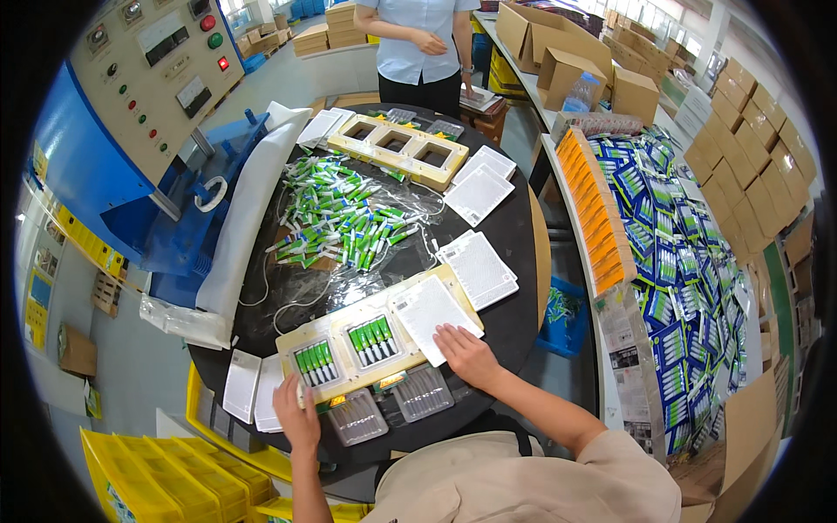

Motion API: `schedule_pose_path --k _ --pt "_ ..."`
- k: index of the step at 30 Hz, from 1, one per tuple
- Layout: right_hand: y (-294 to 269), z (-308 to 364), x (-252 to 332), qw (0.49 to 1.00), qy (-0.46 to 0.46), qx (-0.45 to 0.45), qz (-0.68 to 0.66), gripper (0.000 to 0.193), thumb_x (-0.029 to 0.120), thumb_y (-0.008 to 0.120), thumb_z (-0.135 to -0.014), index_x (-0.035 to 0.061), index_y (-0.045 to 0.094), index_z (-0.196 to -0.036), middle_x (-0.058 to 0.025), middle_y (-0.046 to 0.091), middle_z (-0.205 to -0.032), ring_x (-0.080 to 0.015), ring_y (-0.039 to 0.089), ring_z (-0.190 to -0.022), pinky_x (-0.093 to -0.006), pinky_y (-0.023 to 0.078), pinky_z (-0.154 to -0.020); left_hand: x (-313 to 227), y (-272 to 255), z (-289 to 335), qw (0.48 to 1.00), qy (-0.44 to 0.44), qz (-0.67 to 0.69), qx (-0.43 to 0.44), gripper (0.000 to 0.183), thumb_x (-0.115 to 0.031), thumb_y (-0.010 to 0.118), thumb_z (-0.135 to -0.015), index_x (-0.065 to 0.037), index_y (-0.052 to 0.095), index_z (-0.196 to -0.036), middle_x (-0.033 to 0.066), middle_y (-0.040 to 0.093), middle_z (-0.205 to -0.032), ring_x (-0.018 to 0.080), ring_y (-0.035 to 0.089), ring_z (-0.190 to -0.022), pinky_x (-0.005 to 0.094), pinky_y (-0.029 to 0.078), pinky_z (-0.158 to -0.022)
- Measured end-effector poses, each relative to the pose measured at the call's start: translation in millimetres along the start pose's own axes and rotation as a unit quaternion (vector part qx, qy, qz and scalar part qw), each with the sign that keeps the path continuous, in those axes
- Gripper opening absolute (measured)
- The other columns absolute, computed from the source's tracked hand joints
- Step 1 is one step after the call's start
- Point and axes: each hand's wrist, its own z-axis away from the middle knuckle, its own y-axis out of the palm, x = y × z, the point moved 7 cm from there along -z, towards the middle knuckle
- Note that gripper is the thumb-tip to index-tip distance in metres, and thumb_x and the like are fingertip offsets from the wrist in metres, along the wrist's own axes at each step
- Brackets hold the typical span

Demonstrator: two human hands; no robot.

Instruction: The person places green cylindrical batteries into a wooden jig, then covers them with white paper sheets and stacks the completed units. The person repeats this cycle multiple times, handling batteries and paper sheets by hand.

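A long cream fixture (351, 376) with several openings lies along the near side of the round black table (514, 336). Two openings show rows of green-and-white tubes with black ends, one row of tubes (316, 363) on the left and another (372, 341) in the middle. A white perforated card (429, 312) lies aslant over the right opening, hiding its contents. My right hand (466, 356) rests on the card's right lower part, fingers spread. My left hand (296, 412) is at the fixture's left end beside white cards (268, 405), fingers stretched out. Clear plastic blisters (357, 417) lie along the fixture's near edge.
A heap of loose green tubes (349, 209) covers the table's middle. Beyond it sits a second fixture (397, 146). More card stacks (478, 268) lie right. A blue machine (187, 209) stands left; a person (425, 48) stands opposite. Packed blisters (676, 288) fill the right bench.
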Motion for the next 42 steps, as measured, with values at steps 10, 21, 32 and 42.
schedule_pose_path --k 10,21,32,42 --pt "10 -10 4 0.995 0.056 0.087 -0.003 0.041 0.013 0.058 -0.089 -0.0042 0.064 -0.126 -0.0201 0.064 -0.135 -0.0326 0.062 -0.124 -0.0418 0.052 -0.101 68 -18 63 0.970 0.062 -0.140 0.188 0.076 -0.016 0.079 -0.081 -0.006 0.046 -0.149 0.0161 0.049 -0.153 0.0353 0.047 -0.139 0.0546 0.031 -0.118" --pt "-10 -17 -116 0.976 0.127 0.125 0.128 0.062 0.004 0.064 -0.081 -0.0007 0.053 -0.142 -0.0229 0.047 -0.152 -0.0352 0.046 -0.141 -0.0455 0.039 -0.117 95 -7 44 0.954 0.130 -0.151 0.222 0.052 -0.004 0.071 -0.084 -0.003 0.058 -0.135 0.0183 0.057 -0.144 0.0372 0.052 -0.134 0.0440 0.044 -0.111" --pt "-5 20 -144 0.990 0.065 0.103 0.076 0.039 0.009 0.056 -0.089 -0.0051 0.063 -0.125 -0.0196 0.068 -0.127 -0.0321 0.066 -0.119 -0.0411 0.052 -0.103 -21 -69 7 0.973 0.138 -0.165 -0.085 0.038 0.006 0.057 -0.089 0.006 0.062 -0.127 0.0228 0.069 -0.123 0.0365 0.068 -0.111 0.0456 0.053 -0.097" --pt "-35 -55 81 0.991 -0.057 -0.068 -0.102 0.041 0.007 0.058 -0.087 -0.0042 0.065 -0.126 -0.0180 0.067 -0.131 -0.0297 0.066 -0.122 -0.0413 0.052 -0.105 -67 55 36 0.961 0.207 -0.183 0.017 0.048 -0.015 0.070 -0.082 0.001 0.066 -0.127 0.0123 0.067 -0.130 0.0262 0.063 -0.115 0.0406 0.049 -0.092"
